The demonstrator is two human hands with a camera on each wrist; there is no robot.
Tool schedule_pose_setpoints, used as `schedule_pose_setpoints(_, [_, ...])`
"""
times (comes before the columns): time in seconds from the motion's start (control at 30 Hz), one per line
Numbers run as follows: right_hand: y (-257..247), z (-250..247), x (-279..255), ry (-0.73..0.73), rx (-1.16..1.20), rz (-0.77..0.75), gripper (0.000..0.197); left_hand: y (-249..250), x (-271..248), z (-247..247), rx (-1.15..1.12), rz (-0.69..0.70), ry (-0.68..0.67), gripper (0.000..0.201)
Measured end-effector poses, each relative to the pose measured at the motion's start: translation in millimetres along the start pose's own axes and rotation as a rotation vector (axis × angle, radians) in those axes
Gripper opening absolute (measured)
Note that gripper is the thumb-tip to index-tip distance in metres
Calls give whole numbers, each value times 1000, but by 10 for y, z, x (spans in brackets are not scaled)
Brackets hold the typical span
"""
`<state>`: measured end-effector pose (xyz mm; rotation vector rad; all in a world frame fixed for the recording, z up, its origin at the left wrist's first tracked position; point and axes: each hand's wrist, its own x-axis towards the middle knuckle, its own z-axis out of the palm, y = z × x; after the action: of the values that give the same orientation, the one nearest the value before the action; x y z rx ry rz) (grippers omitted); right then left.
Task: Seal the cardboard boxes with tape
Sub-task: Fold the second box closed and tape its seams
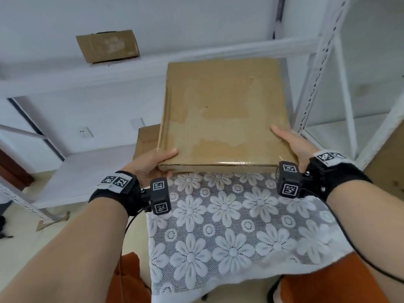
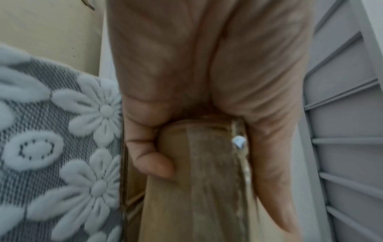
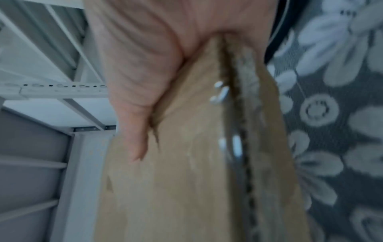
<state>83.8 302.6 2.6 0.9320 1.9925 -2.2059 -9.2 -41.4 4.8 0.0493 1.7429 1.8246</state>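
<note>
Both hands grip the flat box (image 1: 220, 119) at its near corners.

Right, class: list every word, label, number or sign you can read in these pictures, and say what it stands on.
No text is readable.
Box on the shelf: faint print, too blurred to read.
Box behind the held flat box: red mark, unreadable.
Wrist straps and wrist cameras: square black-and-white marker codes, no words.
</note>
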Motion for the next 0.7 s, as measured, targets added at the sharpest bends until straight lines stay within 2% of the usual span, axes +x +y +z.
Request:
schedule_pose_setpoints(0.03, [38,-80,39,31,13,-12,104,6,52,49,-7,31,19,77])
schedule_pose_setpoints(0.1, [97,-230,67,75,109,-106,105,48,89,250,-5,85,45,86])
schedule_pose_setpoints(0.13, [99,-273,27,98,185,-146,96,57,130,325,51,107,31,85])
schedule_pose_setpoints(0.2, [65,-377,-58,167,287,-254,63,64,154,503,196,90,12,87])
schedule_pose_setpoints(0.23, [46,-439,-85,213,308,-319,47,52,175,570,232,59,32,93])
schedule_pose_setpoints(0.27, [22,-510,-85,262,321,-370,40,32,227,609,244,31,47,99])
schedule_pose_setpoints(0.33, [-26,-642,-88,337,329,-432,46,-12,283,720,222,-16,40,100])
schedule_pose_setpoints(0.4, [-58,-758,-107,436,310,-469,55,-65,345,814,235,-73,63,91])
schedule_pose_setpoints(0.57, [-59,-819,-43,704,215,-495,71,-195,470,950,269,-141,118,51])
schedule_pose_setpoints(0.7, [8,-832,105,832,91,-499,71,-256,509,1046,308,-146,128,47])
